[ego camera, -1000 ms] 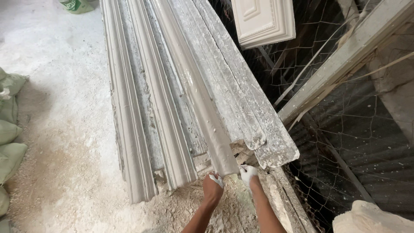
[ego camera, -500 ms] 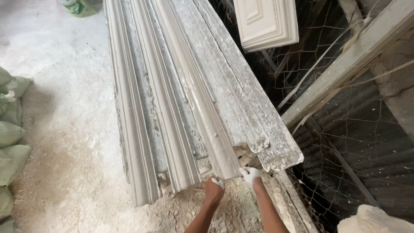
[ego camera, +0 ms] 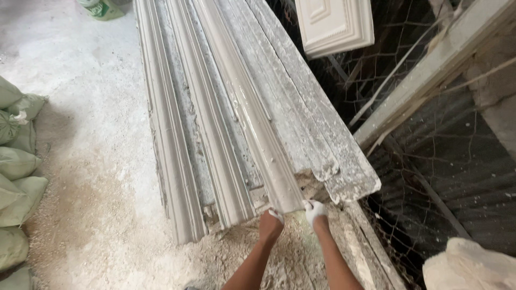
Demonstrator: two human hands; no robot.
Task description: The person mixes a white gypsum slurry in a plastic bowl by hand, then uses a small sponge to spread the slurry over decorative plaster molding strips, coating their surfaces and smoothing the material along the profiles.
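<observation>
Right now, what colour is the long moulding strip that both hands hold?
Pale grey-white long plaster moulding strip, seen best in the head view.

Two bare forearms in view, no sleeves down to the wrists. The left hand [ego camera: 270, 224] and the right hand [ego camera: 315, 210] are both caked in white, powdery plaster, thickest over the fingers [ego camera: 312, 205], with pale dust speckling the forearms too.

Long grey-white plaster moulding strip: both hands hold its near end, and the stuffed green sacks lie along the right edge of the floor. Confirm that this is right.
Not quite. The head view shows the stuffed green sacks along the left edge of the floor, not the right. The rest stands: the left hand and the right hand both hold the near end of the long grey-white plaster moulding strip.
</observation>
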